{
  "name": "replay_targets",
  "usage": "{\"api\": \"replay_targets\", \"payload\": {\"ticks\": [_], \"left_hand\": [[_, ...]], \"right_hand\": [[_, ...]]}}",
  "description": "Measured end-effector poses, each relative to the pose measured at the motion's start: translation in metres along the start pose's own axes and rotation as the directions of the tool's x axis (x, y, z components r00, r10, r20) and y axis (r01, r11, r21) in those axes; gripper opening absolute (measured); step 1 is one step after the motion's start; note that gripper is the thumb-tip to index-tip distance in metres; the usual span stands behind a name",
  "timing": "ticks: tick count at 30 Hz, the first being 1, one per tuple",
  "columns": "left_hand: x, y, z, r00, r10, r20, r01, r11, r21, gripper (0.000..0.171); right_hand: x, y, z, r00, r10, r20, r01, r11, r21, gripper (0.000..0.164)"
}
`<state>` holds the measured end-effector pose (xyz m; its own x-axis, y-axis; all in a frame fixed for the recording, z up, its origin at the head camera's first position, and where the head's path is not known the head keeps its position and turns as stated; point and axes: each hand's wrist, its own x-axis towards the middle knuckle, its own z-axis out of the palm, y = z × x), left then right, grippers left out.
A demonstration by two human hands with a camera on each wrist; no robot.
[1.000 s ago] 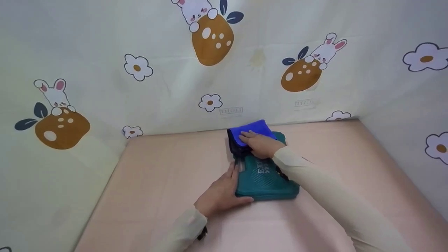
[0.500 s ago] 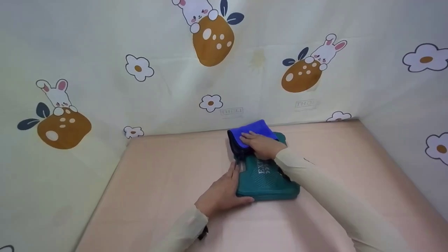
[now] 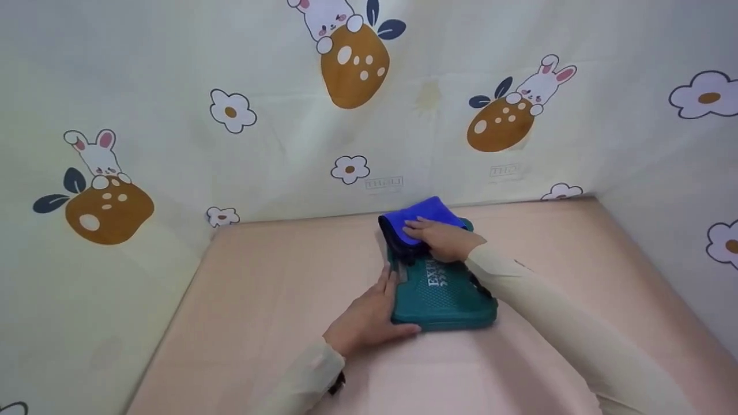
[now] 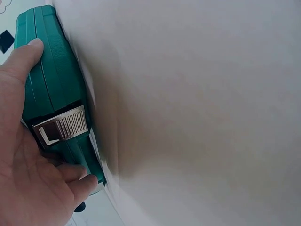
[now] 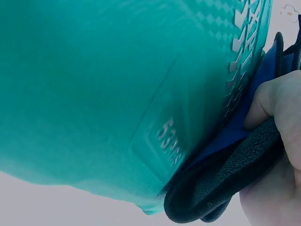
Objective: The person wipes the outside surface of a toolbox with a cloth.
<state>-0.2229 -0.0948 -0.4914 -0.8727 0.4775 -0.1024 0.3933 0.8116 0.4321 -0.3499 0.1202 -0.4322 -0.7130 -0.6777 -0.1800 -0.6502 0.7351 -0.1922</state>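
Note:
A green hard plastic case (image 3: 447,305) with white lettering lies on the table. My left hand (image 3: 369,320) grips its near left corner, fingers along the left side and thumb on the front edge. The left wrist view shows the thumb on the case's seam (image 4: 42,75) and a metal latch (image 4: 61,126) beside the palm. On the case's far part, my right hand (image 3: 447,237) holds a folded cloth (image 3: 418,216), blue outside with a dark lining. Up close, the thumb presses on the blue face and the dark fold (image 5: 225,176) touches the case. Some right fingers are hidden.
A pinkish tabletop (image 3: 277,276) surrounds the case. A pale cloth backdrop (image 3: 277,155) printed with rabbits and flowers rises behind it and at both sides. The case's far end lies close to the back edge.
My right hand has shifted slightly to the right on the case with the cloth. The left hand keeps its place at the corner. The head view has moved a little.

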Motion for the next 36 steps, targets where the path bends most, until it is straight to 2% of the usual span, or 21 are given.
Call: {"api": "replay_targets", "payload": {"ticks": [10, 21, 32, 36], "left_hand": [[-0.001, 0.002, -0.001, 1.0, -0.003, 0.001, 0.003, 1.0, 0.019, 0.126], [0.0, 0.003, -0.001, 0.999, -0.033, 0.01, 0.033, 0.999, 0.003, 0.129], [0.002, 0.002, 0.0, 0.999, -0.034, 0.018, 0.035, 0.999, -0.009, 0.129], [0.001, 0.001, 0.0, 0.999, -0.052, 0.018, 0.052, 0.999, -0.011, 0.129]], "right_hand": [[-0.008, 0.01, 0.003, 0.999, -0.027, -0.027, 0.028, 0.999, 0.03, 0.069], [-0.017, 0.017, 0.003, 0.998, -0.042, -0.056, 0.046, 0.996, 0.08, 0.069], [-0.024, 0.024, 0.003, 0.999, -0.01, -0.049, 0.014, 0.996, 0.091, 0.069], [-0.024, 0.025, 0.004, 0.998, -0.027, -0.059, 0.032, 0.995, 0.089, 0.07]]}}
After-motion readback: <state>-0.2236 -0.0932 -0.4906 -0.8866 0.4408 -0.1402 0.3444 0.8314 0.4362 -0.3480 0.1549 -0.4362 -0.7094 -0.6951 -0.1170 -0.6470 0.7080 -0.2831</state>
